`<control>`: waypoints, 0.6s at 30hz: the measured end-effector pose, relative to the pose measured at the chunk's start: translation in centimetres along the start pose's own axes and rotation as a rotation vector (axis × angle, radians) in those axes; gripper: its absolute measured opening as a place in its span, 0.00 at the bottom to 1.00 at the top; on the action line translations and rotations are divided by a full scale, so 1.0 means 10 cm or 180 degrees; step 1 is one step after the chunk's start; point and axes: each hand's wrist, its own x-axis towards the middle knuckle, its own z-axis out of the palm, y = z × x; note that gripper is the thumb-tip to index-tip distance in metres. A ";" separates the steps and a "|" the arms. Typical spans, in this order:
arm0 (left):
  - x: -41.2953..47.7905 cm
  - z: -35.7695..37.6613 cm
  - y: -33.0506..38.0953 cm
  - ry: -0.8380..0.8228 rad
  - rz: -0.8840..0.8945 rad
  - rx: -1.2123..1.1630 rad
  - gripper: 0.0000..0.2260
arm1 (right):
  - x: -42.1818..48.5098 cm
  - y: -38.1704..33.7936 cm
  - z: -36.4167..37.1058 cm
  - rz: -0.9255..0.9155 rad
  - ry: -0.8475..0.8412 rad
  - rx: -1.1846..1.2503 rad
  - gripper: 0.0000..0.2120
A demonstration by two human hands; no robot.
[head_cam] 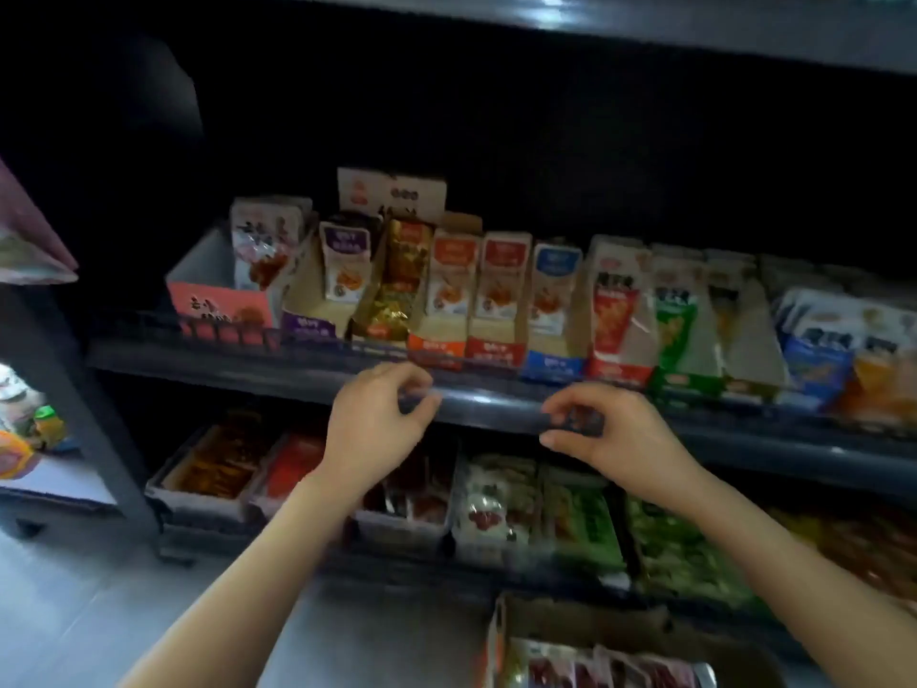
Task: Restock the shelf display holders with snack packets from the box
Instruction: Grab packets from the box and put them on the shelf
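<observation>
— So, what sits nearest?

— Low at the front, an open brown cardboard box [585,619] stands on the pale grey floor [74,613]. Red-and-white snack packets [615,662] lie inside it.

— And the hands?

— Both reach up past the box. The left hand [374,429] and the right hand [613,432] are level with each other and apart. They are right at the dark grey front edge of the middle shelf [496,408].

— What about the fingers?

— They are curled on both hands, with the thumb facing the fingertips. The view is blurred there, so I cannot tell whether they pinch that dark edge or only hover in front of it.

— What lies under them?

— That is the lower shelf, where white plastic trays [402,531] hold red, white and green packets side by side.

— And beyond?

— On the middle shelf a row of narrow cardboard display holders [496,335] stands packed together. The pink holder [223,307] is at the left. Then come the purple holder [307,327], the orange holder [436,351], the red holder [496,351] and the blue holder [553,365]. The purple, orange, red and blue ones have upright packets at the back and bare cardboard in front. A gold foil pack [399,285] is wedged between the purple and orange ones. Farthest back, a plain tan carton [392,193] stands against the dark rear.
</observation>
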 end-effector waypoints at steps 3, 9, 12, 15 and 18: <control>-0.44 0.40 0.30 -0.0958 -0.0141 -0.0309 0.02 | -0.82 0.59 0.14 0.0590 -0.0218 0.0330 0.10; -1.36 1.41 0.57 -0.1957 -0.0207 -0.0393 0.02 | -2.11 1.74 0.67 0.1782 -0.0412 0.0558 0.08; -1.81 1.89 0.55 -0.2384 -0.0506 -0.0327 0.02 | -2.55 2.14 1.00 0.2184 -0.0570 0.0595 0.06; -2.19 2.23 0.47 -0.2564 -0.0690 -0.0197 0.04 | -2.87 2.47 1.42 0.2574 -0.0683 0.0721 0.05; -2.47 2.47 0.33 -0.2580 -0.0863 -0.0063 0.06 | -3.02 2.72 1.80 0.3020 -0.0841 0.0992 0.08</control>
